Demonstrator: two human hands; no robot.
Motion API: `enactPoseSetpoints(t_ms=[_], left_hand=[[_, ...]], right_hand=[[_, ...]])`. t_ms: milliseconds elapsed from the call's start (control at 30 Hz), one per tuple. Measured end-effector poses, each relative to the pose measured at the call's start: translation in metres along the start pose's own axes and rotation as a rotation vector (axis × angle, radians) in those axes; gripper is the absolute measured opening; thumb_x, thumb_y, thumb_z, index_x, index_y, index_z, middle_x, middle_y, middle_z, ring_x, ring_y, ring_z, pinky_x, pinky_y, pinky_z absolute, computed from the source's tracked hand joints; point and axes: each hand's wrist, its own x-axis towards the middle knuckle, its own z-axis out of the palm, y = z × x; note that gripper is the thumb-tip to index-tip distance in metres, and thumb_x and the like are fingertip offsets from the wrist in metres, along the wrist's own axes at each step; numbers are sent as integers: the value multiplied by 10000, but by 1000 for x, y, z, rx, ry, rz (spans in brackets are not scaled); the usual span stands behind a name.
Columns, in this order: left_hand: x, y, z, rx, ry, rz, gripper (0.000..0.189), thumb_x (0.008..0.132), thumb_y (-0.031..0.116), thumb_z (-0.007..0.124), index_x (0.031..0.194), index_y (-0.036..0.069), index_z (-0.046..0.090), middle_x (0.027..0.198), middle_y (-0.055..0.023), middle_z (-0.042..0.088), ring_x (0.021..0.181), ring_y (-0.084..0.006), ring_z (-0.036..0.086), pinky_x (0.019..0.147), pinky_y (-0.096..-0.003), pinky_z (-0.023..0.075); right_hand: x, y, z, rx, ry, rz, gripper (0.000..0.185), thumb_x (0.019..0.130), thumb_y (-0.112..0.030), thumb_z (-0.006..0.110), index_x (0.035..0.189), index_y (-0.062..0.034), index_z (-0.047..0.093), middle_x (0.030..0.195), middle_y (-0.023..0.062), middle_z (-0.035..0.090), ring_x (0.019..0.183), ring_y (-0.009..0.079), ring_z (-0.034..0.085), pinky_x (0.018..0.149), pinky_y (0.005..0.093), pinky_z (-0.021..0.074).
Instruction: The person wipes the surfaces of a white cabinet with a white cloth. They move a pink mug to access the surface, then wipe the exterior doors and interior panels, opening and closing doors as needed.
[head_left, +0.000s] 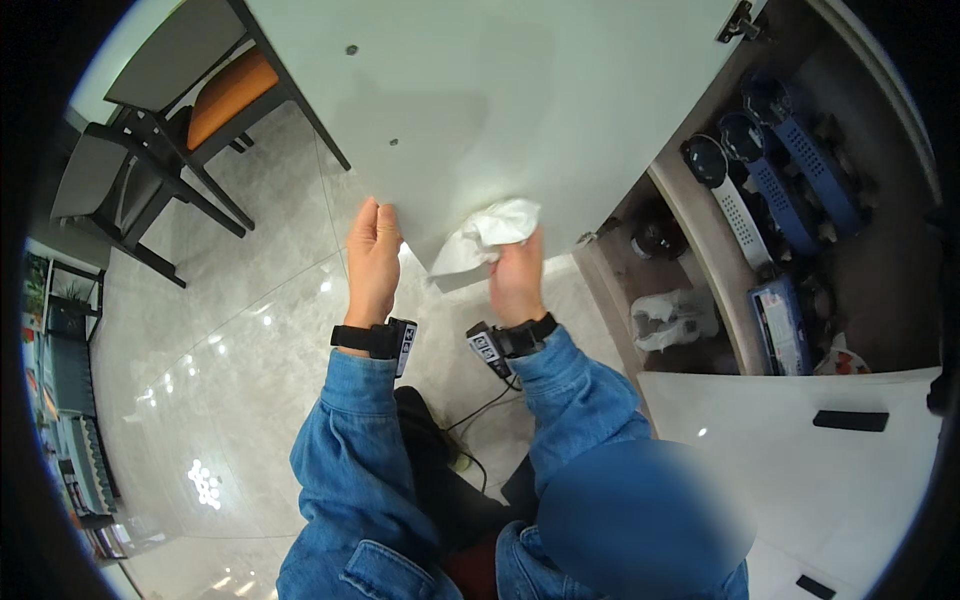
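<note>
An open white cabinet door (525, 112) stands before me, its inner face towards my hands. My left hand (375, 255) is at the door's left edge, with thumb and fingers close together around it. My right hand (519, 274) holds a crumpled white tissue or cloth (495, 229) against the lower part of the door. The fingers under the cloth are partly hidden. Each wrist wears a black strap with a small device on it.
At right is the open cabinet (667, 180), its shelves holding blue and white perforated-handled items (769, 195), a blue box (780, 326) and a white plastic bag (671, 319). Chairs (225, 97) stand at upper left on the glossy tiled floor (247, 360). A black cable (480, 409) runs near my legs.
</note>
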Motion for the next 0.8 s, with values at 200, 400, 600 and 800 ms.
enactPoseSetpoints(t_ms=[200, 400, 600, 800], left_hand=[[-7, 3, 1, -74, 21, 65, 327, 1073, 261, 485, 1315, 79, 608, 973, 68, 591, 814, -36, 459, 727, -211, 400], [-14, 7, -7, -270, -38, -51, 503, 1070, 411, 444, 1469, 112, 512, 1366, -3, 574, 1196, -133, 532, 1042, -332, 398], [-17, 12, -7, -232, -34, -100, 569, 1066, 498, 425, 1393, 47, 538, 1342, -41, 603, 1241, -157, 544, 1052, -335, 432], [-18, 8, -6, -162, -59, -21, 506, 1064, 467, 457, 1385, 86, 548, 1270, -18, 601, 1132, -160, 563, 1041, -349, 447]], right_hand=[[13, -97, 65, -766, -197, -944, 410, 841, -73, 744, 1219, -86, 586, 1322, 136, 518, 1241, 312, 524, 1025, 400, 460], [3, -38, 60, -1233, -485, -1127, 417, 670, -37, 768, 1061, -167, 708, 1321, 91, 551, 1205, 334, 533, 1007, 445, 449], [-14, -38, 22, -1243, -673, -926, 347, 658, 6, 753, 967, -147, 710, 1265, 94, 564, 1158, 334, 568, 944, 427, 496], [-2, -124, 110, -1004, -410, -1293, 451, 717, -21, 783, 1139, -111, 649, 1245, 137, 571, 1194, 325, 541, 985, 422, 467]])
